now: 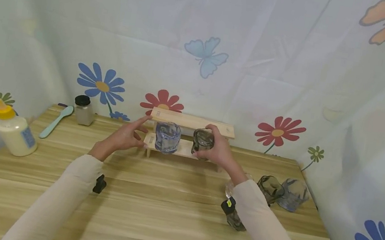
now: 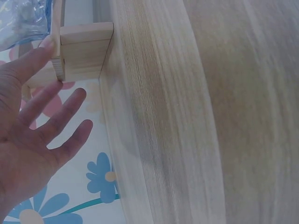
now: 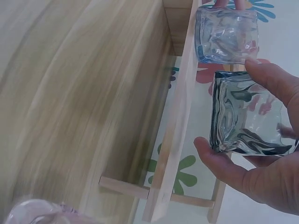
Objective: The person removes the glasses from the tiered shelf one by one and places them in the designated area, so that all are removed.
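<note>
A small two-tier wooden rack stands against the back curtain. On its lower tier, toward the left, sits a clear bluish glass cup with wavy sides. My right hand grips a smoky grey glass cup between thumb and fingers, at the right part of that tier. In the right wrist view the grey cup's base is close over the shelf board, beside the bluish cup. My left hand reaches the rack's left end, its fingers spread and a fingertip touching the board's edge.
Several more glass cups stand at the right, among them a grey cup and a bluish cup, some partly behind my right sleeve. At the left are a milk-filled baby bottle, a pale green spoon and a black-capped jar.
</note>
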The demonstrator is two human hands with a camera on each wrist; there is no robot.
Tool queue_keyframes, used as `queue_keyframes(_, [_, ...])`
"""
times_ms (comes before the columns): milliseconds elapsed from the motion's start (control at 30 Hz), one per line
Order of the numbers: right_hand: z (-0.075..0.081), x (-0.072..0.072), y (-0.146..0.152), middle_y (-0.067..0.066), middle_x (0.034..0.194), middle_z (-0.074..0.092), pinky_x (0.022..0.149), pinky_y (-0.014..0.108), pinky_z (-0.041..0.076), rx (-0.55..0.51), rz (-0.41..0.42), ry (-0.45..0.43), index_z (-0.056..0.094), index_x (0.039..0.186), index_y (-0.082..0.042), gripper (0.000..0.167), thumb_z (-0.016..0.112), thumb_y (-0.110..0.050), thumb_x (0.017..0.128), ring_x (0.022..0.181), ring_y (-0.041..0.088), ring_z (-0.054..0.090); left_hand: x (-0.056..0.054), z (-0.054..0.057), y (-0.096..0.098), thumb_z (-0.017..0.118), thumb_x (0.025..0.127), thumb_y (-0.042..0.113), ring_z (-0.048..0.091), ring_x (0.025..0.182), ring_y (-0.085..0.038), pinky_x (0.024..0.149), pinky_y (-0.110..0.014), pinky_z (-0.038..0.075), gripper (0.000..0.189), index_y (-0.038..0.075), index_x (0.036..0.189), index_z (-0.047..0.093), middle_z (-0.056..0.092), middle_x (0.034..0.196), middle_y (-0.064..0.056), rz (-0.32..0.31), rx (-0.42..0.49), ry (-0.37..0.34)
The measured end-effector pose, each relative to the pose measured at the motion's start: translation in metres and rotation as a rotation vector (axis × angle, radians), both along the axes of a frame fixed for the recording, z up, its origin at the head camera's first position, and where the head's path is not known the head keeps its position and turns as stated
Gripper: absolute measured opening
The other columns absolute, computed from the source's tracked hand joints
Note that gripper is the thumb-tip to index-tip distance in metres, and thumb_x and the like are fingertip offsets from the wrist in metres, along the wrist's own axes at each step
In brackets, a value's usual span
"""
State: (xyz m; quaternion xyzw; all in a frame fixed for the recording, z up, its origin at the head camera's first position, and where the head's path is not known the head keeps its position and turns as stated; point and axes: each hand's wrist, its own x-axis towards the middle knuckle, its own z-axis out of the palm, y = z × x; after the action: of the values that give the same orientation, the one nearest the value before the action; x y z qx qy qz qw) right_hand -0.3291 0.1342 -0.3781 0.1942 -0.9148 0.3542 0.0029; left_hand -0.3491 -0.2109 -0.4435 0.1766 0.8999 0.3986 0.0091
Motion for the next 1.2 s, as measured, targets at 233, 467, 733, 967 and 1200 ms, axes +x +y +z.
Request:
queue_keyframes(233, [0.003,0.012,0.008,0.025,0.132,0.057,0.096,0.058,0.050,-0.001,-0.003,0.010,0.038,0.145,-0.014,0.094,0.093,-0.020,0.069,0.119,0.044,0.058,-0.001,-0.002,-0.001,0.080,0.085,0.012,0.070,0.100,-0.041,0.083,-0.050,0.058,0.100,0.027,0.161,0.017,0.056,0.139,-0.029,-0.007,0.008,0.006])
queue_keyframes(467, [0.008,0.026,0.021,0.024,0.132,0.057,0.096,0.059,0.049,-0.003,-0.010,0.027,0.036,0.145,-0.013,0.093,0.092,-0.020,0.071,0.118,0.045,0.058,-0.001,-0.002,0.001,0.081,0.084,0.011,0.071,0.099,-0.040,0.083,-0.050,0.058,0.100,0.028,0.161,0.019,0.057,0.138,-0.028,0.006,0.012,0.002])
queue_keyframes(733, [0.010,0.042,0.036,0.021,0.144,0.051,0.105,0.061,0.043,-0.023,-0.011,0.041,0.036,0.148,-0.013,0.094,0.091,-0.020,0.072,0.131,0.044,0.050,-0.001,0.000,0.002,0.081,0.084,0.011,0.070,0.101,-0.041,0.084,-0.050,0.058,0.100,0.029,0.161,0.018,0.057,0.138,-0.028,0.018,0.005,-0.008])
queue_keyframes(967, [0.010,0.057,0.049,0.022,0.148,0.047,0.104,0.063,0.043,-0.020,-0.033,0.039,0.034,0.150,-0.017,0.095,0.090,-0.020,0.074,0.133,0.046,0.048,-0.001,-0.001,0.001,0.081,0.084,0.012,0.070,0.100,-0.040,0.085,-0.051,0.057,0.101,0.027,0.161,0.018,0.058,0.137,-0.028,0.019,-0.011,0.001])
queue_keyframes(1200, [0.015,0.071,0.060,0.025,0.149,0.045,0.101,0.064,0.044,0.002,-0.060,0.048,0.031,0.153,-0.017,0.097,0.089,-0.024,0.076,0.131,0.048,0.049,-0.001,-0.001,0.002,0.081,0.084,0.011,0.070,0.101,-0.041,0.085,-0.051,0.058,0.101,0.028,0.161,0.018,0.058,0.137,-0.027,0.018,-0.009,0.002])
